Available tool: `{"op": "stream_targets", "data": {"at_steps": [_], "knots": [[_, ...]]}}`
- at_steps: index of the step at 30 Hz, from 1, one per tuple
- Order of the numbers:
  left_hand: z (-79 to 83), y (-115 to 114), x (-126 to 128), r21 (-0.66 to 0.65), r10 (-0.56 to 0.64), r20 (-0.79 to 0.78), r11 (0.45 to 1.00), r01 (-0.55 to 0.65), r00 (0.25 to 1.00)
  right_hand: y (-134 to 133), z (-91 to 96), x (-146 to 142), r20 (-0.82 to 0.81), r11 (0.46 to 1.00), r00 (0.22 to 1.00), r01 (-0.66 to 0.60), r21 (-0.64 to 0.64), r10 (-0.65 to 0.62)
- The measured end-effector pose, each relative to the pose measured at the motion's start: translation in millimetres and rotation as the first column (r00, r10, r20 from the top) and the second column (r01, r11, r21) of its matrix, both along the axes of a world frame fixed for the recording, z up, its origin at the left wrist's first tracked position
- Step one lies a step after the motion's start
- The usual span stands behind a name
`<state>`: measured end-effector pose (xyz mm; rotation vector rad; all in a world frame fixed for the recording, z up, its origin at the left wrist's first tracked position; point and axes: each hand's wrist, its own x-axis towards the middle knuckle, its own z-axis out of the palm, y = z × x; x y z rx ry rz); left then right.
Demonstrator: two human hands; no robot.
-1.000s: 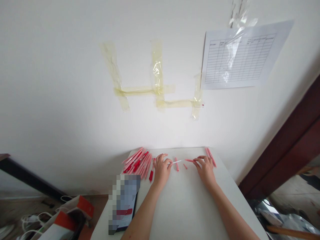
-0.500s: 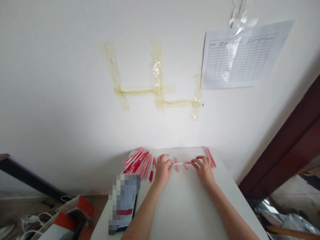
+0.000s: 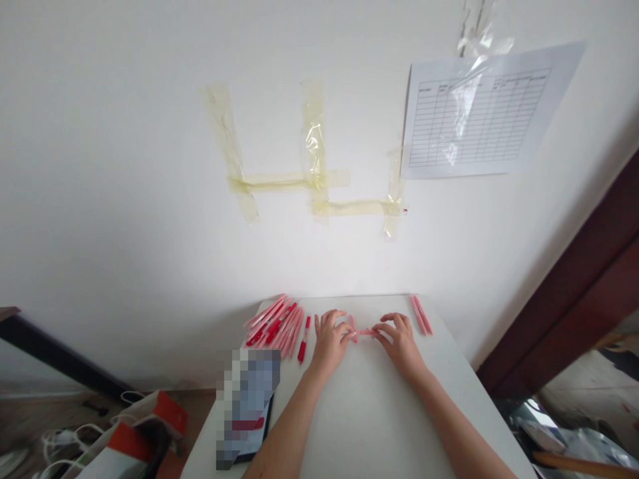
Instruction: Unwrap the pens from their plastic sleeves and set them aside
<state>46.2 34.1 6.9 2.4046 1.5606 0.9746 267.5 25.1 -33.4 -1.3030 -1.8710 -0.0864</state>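
Over the white table (image 3: 369,412), my left hand (image 3: 330,342) and my right hand (image 3: 401,346) face each other, fingers pinched. Between them lies a slim pink pen barrel (image 3: 367,332), level and pointing sideways. My right fingertips grip its right end. At its left end my left fingertips pinch the white pen refill (image 3: 355,333), of which only a little shows. Another pink pen part (image 3: 351,320) lies just behind my left fingertips, partly covered. Left of my left hand lies a red pen (image 3: 303,340), beside a heap of pink and red pens (image 3: 275,326).
Two pink pens (image 3: 422,315) lie at the table's back right corner. A blurred-out phone-like device (image 3: 252,406) rests by the left edge. Behind stands a white wall with yellowed tape (image 3: 279,181) and a taped printed sheet (image 3: 479,120). Orange-and-white bags (image 3: 134,432) sit on the floor at left.
My hands have come closer together, the right one moving left with the pink barrel. The white refill that showed between them is now mostly out of sight.
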Motion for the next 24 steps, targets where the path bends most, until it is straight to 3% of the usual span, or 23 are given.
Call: {"op": "stream_targets", "data": {"at_steps": [15, 24], "knots": [[-4.8, 1.8, -0.3, 0.018, 0.01, -0.004, 1.0, -0.01, 1.0, -2.4, 2.1, -1.8, 0.057, 0.998, 0.998, -0.035, -0.044, 0.037], [-3.5, 5.5, -4.1, 0.062, 0.038, 0.031, 0.997, -0.04, 0.999, -0.6, -0.3, 2.9, 0.034, 0.993, 0.993, 0.113, -0.038, -0.111]]}}
